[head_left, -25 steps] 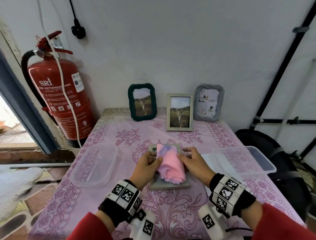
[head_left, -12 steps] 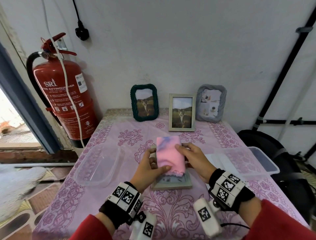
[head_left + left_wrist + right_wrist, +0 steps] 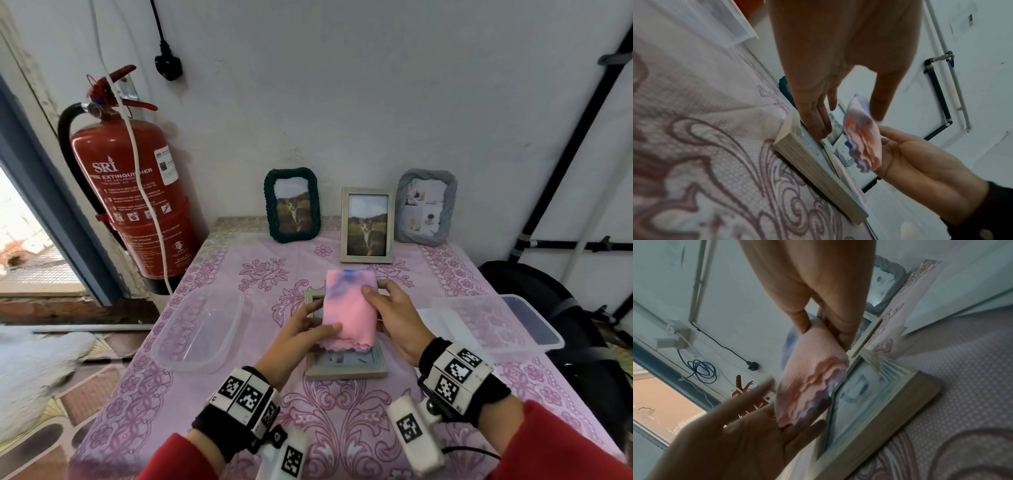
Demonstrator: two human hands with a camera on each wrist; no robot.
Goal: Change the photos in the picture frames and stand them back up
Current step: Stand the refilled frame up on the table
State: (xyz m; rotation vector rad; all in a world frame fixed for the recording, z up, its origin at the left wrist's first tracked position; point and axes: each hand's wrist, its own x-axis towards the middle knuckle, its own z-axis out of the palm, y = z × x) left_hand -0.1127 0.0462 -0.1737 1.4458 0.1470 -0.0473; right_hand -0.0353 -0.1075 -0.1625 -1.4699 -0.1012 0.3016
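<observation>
White wall (image 3: 376, 85) behind, red fire extinguisher (image 3: 137, 192) mounted left, daylight through the open doorway (image 3: 24, 240), floral pink cloth (image 3: 239, 394) over the worktop, patterned floor tiles (image 3: 82, 394) below.

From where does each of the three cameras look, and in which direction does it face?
Head: on the person's head, facing forward and down at the pink floral table; both hands and red sleeves show.
Left wrist: low beside the flat pale wooden frame, looking along the left hand; the right hand shows opposite.
Right wrist: looking along the right hand at the folded pink cloth; the left hand shows below.
All three views share the cloth, the frame and both hands.
</observation>
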